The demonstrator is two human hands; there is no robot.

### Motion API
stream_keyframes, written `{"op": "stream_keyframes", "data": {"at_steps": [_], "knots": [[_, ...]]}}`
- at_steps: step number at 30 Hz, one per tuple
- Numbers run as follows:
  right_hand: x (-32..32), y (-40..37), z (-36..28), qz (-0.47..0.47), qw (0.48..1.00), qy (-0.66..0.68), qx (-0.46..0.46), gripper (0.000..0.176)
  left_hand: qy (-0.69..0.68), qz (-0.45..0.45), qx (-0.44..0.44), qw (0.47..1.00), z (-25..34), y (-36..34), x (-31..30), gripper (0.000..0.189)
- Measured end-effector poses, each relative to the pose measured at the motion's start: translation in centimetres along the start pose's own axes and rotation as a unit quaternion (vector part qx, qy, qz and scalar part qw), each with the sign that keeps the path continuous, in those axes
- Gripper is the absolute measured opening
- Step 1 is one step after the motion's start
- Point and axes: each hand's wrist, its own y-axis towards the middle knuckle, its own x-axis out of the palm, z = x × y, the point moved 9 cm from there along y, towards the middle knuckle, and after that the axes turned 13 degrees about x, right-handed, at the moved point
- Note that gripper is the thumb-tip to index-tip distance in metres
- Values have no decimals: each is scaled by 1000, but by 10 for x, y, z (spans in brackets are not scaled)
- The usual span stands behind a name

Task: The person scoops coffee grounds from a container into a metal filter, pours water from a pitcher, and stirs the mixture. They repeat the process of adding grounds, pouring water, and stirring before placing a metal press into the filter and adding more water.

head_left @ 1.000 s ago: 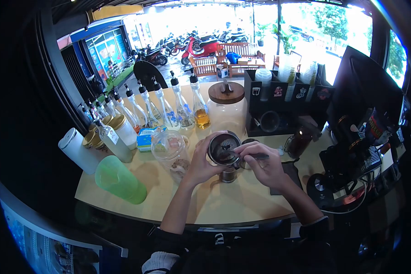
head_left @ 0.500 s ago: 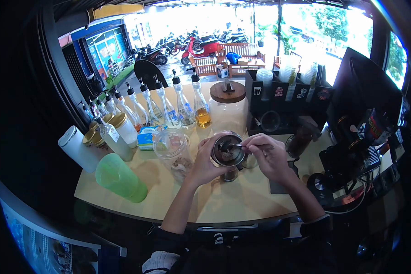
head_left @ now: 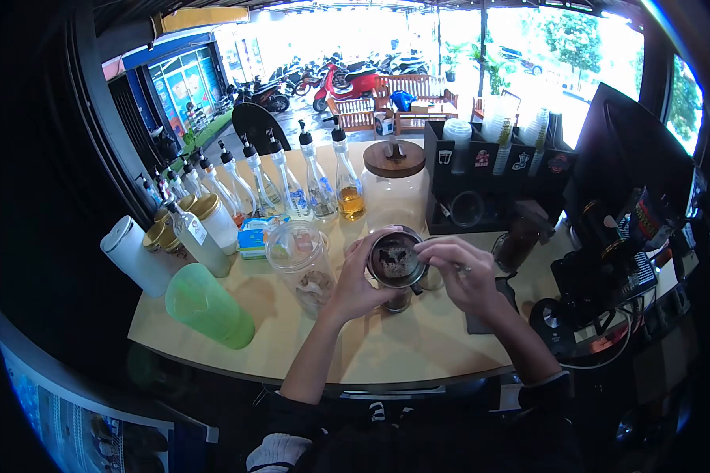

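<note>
My left hand (head_left: 360, 276) is wrapped round a dark cup with a metal rim (head_left: 397, 270), its mouth towards me and dark brown contents inside. Below it, part of a glass with brown contents (head_left: 399, 303) shows. At the cup's right rim is my right hand (head_left: 465, 272), fingers pinched together; the spoon seen there before is now mostly hidden by them. Left of my left hand stands a clear plastic jar (head_left: 301, 260) with light brown pieces in it. A large glass jar with a wooden lid (head_left: 395, 189) is just behind the cup.
Pump bottles (head_left: 321, 185) line the back left, with lidded canisters (head_left: 134, 252) in front. A green tumbler (head_left: 209, 307) stands at the left table edge. The black cup organiser (head_left: 497, 177), a dark-filled jug (head_left: 519, 244) and black equipment (head_left: 599, 276) take up the right side.
My right hand has turned slightly and its fingers have straightened at the cup's rim. The spoon, visible inside the cup before, has mostly gone from sight. My left hand has hardly moved.
</note>
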Motion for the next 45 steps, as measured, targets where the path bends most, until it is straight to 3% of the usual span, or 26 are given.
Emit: {"op": "stream_keyframes", "data": {"at_steps": [3, 14, 16, 21, 25, 29, 31, 35, 45], "knots": [[9, -9, -2, -36, 999, -1, -3, 11, -25, 6, -8, 1000, -6, -2, 2, 86], [-2, -5, -3, -7, 1000, -17, -9, 18, -31, 4, -14, 999, -5, -1, 2, 86], [8, -8, -8, -44, 999, -10, -29, 19, -17, -3, 0, 1000, -3, 2, 3, 87], [1, -5, -5, -14, 999, -32, -34, 21, 2, -4, 29, 1000, -2, 2, 2, 88], [13, -9, -14, -69, 995, -18, -63, 20, -24, 2, 20, 1000, -4, 2, 2, 89], [4, -5, -4, -21, 998, -30, -43, 17, -16, 8, 18, 1000, -3, 2, 1, 90], [14, -9, -7, -74, 997, 5, -36, 15, -13, -2, 14, 1000, -4, 3, 1, 89], [8, -8, -2, -55, 998, 2, -1, 13, -21, 11, 30, 999, -2, 3, 0, 87], [8, -1, 18, -127, 984, 94, 85, 14, 32, -32, 41, 998, 11, 10, -2, 83]]}}
